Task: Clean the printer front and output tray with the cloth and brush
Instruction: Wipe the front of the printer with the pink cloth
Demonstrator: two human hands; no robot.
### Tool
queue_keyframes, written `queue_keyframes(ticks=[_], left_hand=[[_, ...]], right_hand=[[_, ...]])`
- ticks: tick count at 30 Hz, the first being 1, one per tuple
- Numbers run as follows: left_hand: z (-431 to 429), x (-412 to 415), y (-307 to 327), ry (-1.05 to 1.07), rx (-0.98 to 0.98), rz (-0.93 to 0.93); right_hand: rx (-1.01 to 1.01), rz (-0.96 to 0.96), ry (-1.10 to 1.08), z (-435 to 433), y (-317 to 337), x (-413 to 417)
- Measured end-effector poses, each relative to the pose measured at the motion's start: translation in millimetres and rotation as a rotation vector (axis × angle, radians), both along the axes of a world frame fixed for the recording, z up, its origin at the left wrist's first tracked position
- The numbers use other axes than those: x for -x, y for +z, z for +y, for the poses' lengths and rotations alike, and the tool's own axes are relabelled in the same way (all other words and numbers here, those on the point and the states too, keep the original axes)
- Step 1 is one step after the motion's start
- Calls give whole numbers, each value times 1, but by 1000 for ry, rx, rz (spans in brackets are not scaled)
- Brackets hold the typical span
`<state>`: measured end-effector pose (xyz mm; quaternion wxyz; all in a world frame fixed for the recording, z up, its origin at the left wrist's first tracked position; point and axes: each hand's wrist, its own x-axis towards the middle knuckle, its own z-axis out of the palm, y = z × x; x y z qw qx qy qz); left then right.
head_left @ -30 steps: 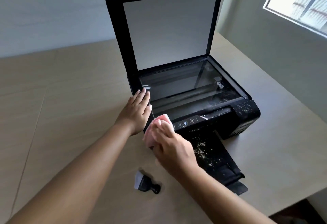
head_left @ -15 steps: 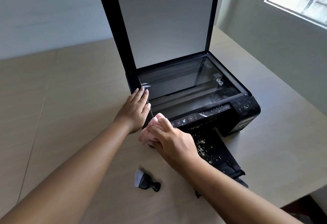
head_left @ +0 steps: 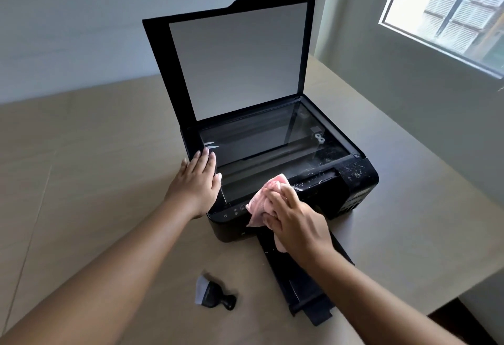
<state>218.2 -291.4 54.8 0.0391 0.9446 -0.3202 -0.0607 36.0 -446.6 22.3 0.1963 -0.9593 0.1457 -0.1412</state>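
Black printer flecked white; left hand flat atop, right hand around bunched pink cloth

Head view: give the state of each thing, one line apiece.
Lid, raised open.
Printer, white specks on its right front corner.
Tray, pulled out onto the table.
Cloth, bunched, pressed on the front panel.
Brush, lying on the table, untouched.
Left hand, flat on the printer's left edge.
Right hand, grips the cloth.

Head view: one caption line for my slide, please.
Right hand holds a pink cloth against the printer front; left hand rests flat on its corner.
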Motion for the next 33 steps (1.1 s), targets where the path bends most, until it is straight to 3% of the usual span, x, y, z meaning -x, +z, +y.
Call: queue_keyframes(ticks=[2, 6, 12, 17, 22, 28, 33], left_hand=[[-11, 10, 4, 58, -17, 8], [-30, 26, 2, 71, 50, 2], [-35, 24, -2, 20, 117, -56], [-34, 24, -2, 29, 102, -58], [-35, 27, -2, 36, 79, -67], [-50, 34, 4, 154, 81, 27], [-60, 55, 8, -69, -39, 17]], right_hand=[[26, -25, -59, 10, -1, 3], [19, 47, 50, -10, 7, 6], [32, -65, -224, -33, 5, 14], [98, -20, -50, -53, 3, 22], [27, -79, -131, -70, -6, 34], [56, -81, 46, -78, -10, 29], [74, -135, 47, -86, -20, 31]])
